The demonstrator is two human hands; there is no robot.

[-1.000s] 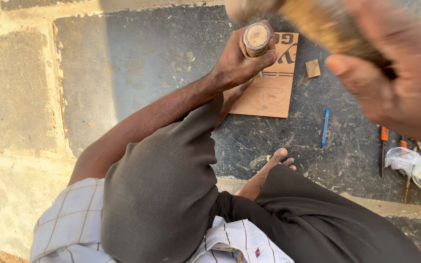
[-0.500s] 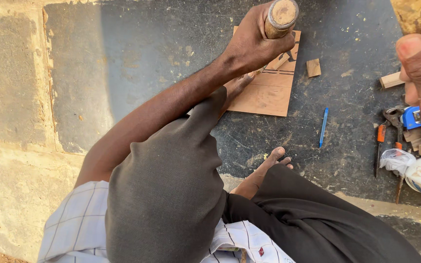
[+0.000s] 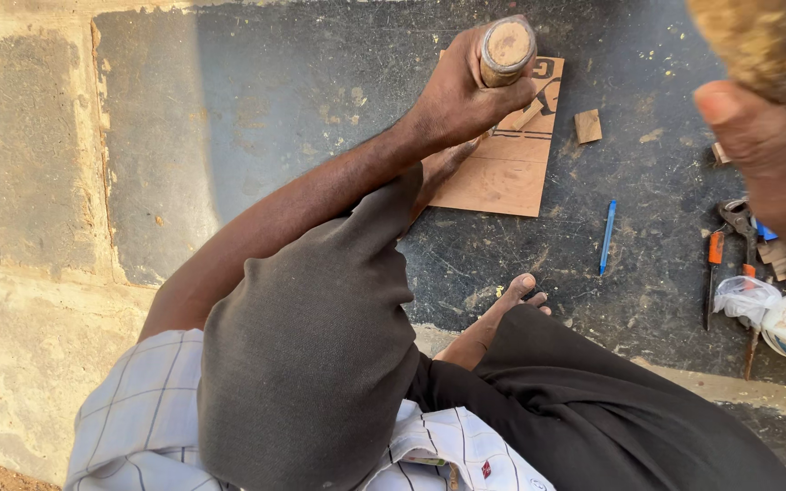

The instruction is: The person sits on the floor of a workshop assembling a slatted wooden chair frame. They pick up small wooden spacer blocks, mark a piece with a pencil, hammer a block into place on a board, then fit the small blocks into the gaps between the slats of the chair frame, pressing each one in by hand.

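Left hand [image 3: 461, 95] has its fingers wrapped around an upright wooden handle [image 3: 507, 50] over the cardboard [image 3: 502, 168], steadying it. Right hand [image 3: 775, 155], right of the cardboard, grips a blurred mallet [image 3: 766, 41].

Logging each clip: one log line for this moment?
left hand: grips wooden handle over cardboard sheet | right hand: blurred, raised | blue pen: on slab

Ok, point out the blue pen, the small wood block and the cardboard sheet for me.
blue pen [image 3: 607, 236], head view, middle of its barrel.
small wood block [image 3: 588, 126], head view, centre of its top face.
cardboard sheet [image 3: 493, 182], head view, bare lower part near the foot.
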